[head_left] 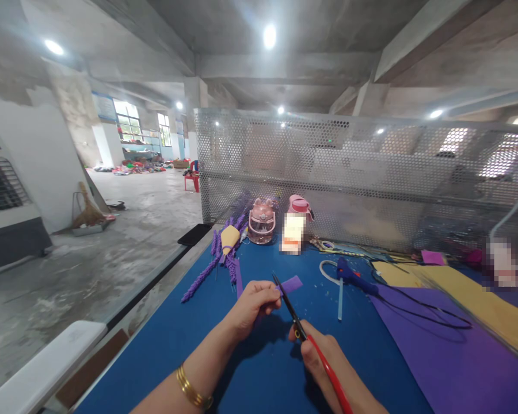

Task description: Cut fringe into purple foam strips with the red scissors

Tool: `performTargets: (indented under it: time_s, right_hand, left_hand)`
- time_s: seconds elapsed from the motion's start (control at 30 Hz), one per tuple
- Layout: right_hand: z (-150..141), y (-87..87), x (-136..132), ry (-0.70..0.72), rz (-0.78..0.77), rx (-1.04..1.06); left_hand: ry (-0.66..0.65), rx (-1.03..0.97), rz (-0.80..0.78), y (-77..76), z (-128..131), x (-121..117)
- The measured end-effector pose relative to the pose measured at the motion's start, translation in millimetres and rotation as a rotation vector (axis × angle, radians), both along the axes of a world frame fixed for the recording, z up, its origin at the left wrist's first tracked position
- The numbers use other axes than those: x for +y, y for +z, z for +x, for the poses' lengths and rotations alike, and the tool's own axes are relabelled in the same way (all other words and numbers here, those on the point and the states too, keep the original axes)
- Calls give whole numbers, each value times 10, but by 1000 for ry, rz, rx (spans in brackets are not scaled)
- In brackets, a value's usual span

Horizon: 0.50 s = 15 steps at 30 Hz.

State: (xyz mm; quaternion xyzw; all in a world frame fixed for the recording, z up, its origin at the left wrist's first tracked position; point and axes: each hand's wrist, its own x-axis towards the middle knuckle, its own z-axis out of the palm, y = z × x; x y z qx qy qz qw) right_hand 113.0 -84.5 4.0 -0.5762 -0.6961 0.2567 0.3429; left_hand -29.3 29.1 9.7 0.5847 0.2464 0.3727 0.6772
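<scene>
Bright white ceiling lamps [270, 37] flare into soft halos overhead, and daylight enters through the far windows [127, 118], while the concrete ceiling [242, 23] remains comparatively dim. Soft dark shadows fall beneath the hands onto the blue tabletop [155, 356]. Wide-angle distortion stretches the edges and slants the pillars; two patches are pixelated, and distant detail is soft.

The left wrist was ringed by gold bangles [192, 392], worn a little way up from the left hand [255, 303]. Narrow, rounded bands were set close side by side, and their smooth metal was caught by the light in bright yellow glints. The left forearm [213, 353], the right hand [317, 348] and the visible part of the right forearm [356, 388] were left bare.
</scene>
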Motion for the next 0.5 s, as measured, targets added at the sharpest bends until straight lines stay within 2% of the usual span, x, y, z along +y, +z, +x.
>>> performTargets:
  time_s: [0.23,0.5]
  right_hand:
    - [-4,64,-6,44,-7,-37]
    - [30,45,16,83,-32,-41]
  left_hand:
    - [35,-37,-12,-36,13,12]
    - [58,-98,-29,-8,12,3]
